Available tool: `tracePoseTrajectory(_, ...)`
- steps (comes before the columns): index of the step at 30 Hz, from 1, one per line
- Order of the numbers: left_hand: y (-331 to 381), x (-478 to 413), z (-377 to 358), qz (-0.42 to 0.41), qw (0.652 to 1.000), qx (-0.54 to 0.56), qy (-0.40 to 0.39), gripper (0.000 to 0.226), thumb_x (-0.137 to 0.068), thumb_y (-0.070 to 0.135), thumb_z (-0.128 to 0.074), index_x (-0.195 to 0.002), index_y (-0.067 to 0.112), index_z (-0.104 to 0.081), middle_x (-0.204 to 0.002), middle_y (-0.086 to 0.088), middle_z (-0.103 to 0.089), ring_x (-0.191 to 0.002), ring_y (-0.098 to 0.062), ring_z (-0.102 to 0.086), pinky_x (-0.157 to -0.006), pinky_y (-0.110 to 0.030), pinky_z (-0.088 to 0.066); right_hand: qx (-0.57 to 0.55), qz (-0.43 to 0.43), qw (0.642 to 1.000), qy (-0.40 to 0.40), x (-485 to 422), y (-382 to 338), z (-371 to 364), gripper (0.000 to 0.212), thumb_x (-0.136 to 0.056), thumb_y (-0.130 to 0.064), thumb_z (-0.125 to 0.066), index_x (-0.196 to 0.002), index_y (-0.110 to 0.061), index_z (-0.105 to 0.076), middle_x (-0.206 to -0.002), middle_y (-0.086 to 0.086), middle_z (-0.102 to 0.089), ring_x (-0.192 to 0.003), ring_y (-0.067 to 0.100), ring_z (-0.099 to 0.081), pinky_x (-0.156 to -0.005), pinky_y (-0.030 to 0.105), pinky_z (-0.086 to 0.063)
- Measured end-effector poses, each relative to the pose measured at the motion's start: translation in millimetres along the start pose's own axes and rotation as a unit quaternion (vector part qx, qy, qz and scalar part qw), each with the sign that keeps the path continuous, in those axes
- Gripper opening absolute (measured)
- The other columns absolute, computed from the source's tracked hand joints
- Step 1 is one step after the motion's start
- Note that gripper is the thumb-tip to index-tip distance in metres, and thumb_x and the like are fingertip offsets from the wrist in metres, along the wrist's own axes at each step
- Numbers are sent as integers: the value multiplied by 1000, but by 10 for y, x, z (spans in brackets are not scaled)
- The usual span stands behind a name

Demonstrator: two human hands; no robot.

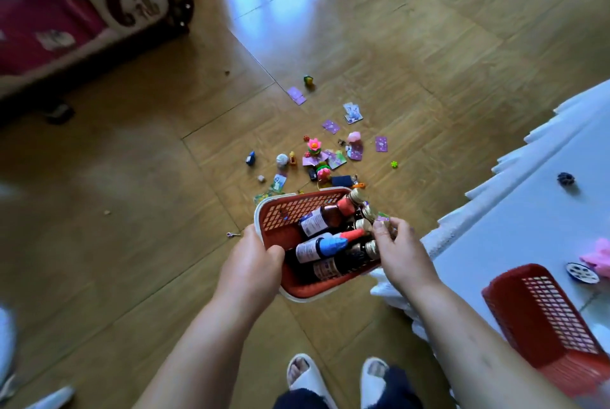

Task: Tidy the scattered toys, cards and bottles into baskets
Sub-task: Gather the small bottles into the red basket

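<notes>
Head view, looking down. At centre frame a red basket (280,212) is held above the wooden floor (132,194) by both hands. The left hand (254,260) grips its left rim, thumb hooked inside and fingers wrapped under the wall. The right hand (401,250) holds the right rim, fingers (384,230) curled narrow beside the bottle caps; whether they also touch a cap cannot be told. Several bottles (325,215) lie on their sides inside the basket, caps toward the right.

Just above the basket, small toys, among them a pink flower toy (313,144), lie scattered on the floor with purple cards (330,126). At lower right a second red basket (541,309) rests on a white surface (528,210). Two white slippers (302,372) show at the bottom edge.
</notes>
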State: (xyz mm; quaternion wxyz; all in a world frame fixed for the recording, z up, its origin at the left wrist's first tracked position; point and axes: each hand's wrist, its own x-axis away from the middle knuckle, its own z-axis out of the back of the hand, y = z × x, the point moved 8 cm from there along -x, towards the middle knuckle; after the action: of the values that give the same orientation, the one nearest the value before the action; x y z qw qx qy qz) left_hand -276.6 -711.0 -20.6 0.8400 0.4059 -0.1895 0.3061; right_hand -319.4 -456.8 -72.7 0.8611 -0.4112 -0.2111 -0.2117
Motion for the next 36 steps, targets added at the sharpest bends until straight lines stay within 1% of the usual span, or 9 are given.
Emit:
tracePoseTrajectory(5,129,-518,183,14,999,27,-11,42,-61,27,-44,-101,24,-57,-90,-2,-70,-86,-27,-67,-79,-48,-57,12,-11,1000,6,-396,-328,-140,42,-96,-46,-43,-122,-14,-51,-112,7,-63,-107,30,-57,-91,43,-45)
tracePoseTrajectory(9,353,-983,323,9,1000,22,-18,41,-61,28,-44,-100,24,-57,-89,0,-69,-84,-25,-67,-78,-48,-57,35,-19,999,-2,-803,-648,-236,43,-97,-47,-40,-123,-14,-50,-116,10,-62,-108,32,-56,-85,36,-42)
tracePoseTrajectory(14,497,-1598,599,3,1000,19,-15,42,-63,28,-43,-102,26,-57,-88,0,-70,-83,-26,-67,-77,-48,-57,32,-18,999,-10,-1279,-1212,-445,45,-98,-47,-39,-127,-13,-47,-123,12,-59,-115,32,-53,-92,38,-41)
tracePoseTrajectory(18,632,-2026,874,-4,999,12,-34,40,-65,28,-43,-103,26,-55,-89,0,-68,-82,-24,-66,-77,-48,-57,40,-38,998,-5,-1531,-1540,-634,46,-98,-49,-37,-127,-15,-47,-123,12,-60,-115,31,-54,-90,36,-40)
tracePoseTrajectory(23,788,-2860,1272,-41,995,-34,-86,44,-63,29,-43,-106,26,-54,-94,-2,-68,-89,-27,-65,-82,-46,-55,0,-75,995,68,-1806,-1945,-995,45,-97,-47,-40,-125,-13,-51,-121,13,-61,-112,32,-55,-87,36,-42)
tracePoseTrajectory(27,867,-3189,1446,-65,986,-94,-119,30,-80,24,-48,-110,24,-50,-101,-4,-65,-95,-29,-63,-87,-44,-52,-19,-115,989,93,-1818,-2048,-1231,45,-98,-44,-40,-126,-11,-51,-122,15,-60,-114,33,-54,-79,31,-34)
tracePoseTrajectory(29,858,-3478,1605,-74,982,-121,-125,28,-83,22,-48,-110,25,-50,-101,-3,-65,-95,-28,-62,-87,-44,-52,-42,-129,986,99,-1872,-2168,-1488,44,-98,-45,-40,-124,-11,-51,-123,16,-59,-113,33,-54,-79,32,-35)
tracePoseTrajectory(32,846,-3777,1736,-72,978,-145,-132,28,-80,23,-49,-108,25,-51,-99,-3,-66,-93,-27,-63,-85,-44,-53,-71,-155,981,89,-1943,-2237,-1781,44,-98,-47,-39,-123,-13,-51,-120,14,-60,-108,32,-55,-81,34,-39)
tracePoseTrajectory(36,950,-4151,1722,-76,973,-161,-148,36,-67,27,-44,-101,22,-54,-95,-6,-67,-89,-29,-65,-81,-44,-55,-77,-176,978,80,-2211,-2299,-1923,46,-99,-46,-37,-126,-11,-50,-116,13,-60,-94,28,-53,-74,32,-38)
